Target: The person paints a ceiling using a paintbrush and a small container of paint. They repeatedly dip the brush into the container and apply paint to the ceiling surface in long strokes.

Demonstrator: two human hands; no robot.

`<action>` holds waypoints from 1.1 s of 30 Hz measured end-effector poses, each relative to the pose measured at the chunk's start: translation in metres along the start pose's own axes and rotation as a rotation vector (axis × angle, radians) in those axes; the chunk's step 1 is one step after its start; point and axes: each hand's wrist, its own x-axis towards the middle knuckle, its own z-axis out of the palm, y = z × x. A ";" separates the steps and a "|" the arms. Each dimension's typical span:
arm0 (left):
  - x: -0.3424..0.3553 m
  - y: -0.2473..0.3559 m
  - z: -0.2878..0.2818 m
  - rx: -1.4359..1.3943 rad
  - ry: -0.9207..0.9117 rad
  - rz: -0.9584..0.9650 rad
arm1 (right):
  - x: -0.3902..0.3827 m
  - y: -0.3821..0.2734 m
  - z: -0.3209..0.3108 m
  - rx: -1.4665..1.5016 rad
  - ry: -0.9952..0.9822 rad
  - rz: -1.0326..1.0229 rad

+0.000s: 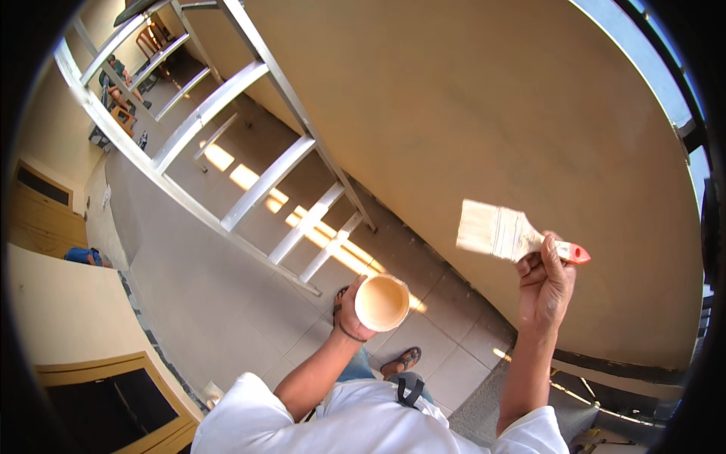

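My left hand (352, 312) grips a round container (384, 303) of cream-coloured paint, its top open, low over the tiled floor near my feet. My right hand (544, 280) is closed on the handle of a wide paintbrush (491, 228) with a red-tipped handle. Pale paint covers the bristles, which point left. The brush is raised to the right of the container, apart from it, in front of a tan wall (454, 91); whether it touches the wall I cannot tell.
An aluminium step ladder (251, 189) stands ahead-left on the tiled floor (212, 280), beside the wall. A seated person (117, 79) is at the far end near a wooden chair (151, 41). Doors (49, 223) and a blue bag (82, 254) are at left, a railing at far right.
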 end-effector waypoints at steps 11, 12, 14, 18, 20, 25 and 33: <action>0.036 -0.034 0.054 0.021 0.119 -0.010 | -0.065 -0.024 0.032 -0.607 -0.309 -0.466; 0.037 -0.037 0.054 0.012 0.125 -0.019 | -0.066 -0.024 0.034 -0.691 -0.376 -0.507; 0.038 -0.042 0.053 -0.005 0.139 -0.031 | -0.069 -0.022 0.037 -0.775 -0.455 -0.467; 0.038 -0.048 0.054 0.013 0.160 -0.024 | -0.069 -0.011 0.036 -0.912 -0.555 -0.415; 0.039 -0.049 0.055 0.046 0.153 -0.012 | -0.066 0.000 0.034 -0.925 -0.585 -0.434; 0.037 -0.048 0.058 0.060 0.205 0.024 | -0.062 0.013 0.035 -1.004 -0.651 -0.420; 0.035 -0.045 0.055 0.086 0.210 0.059 | -0.061 0.026 0.033 -1.008 -0.620 -0.397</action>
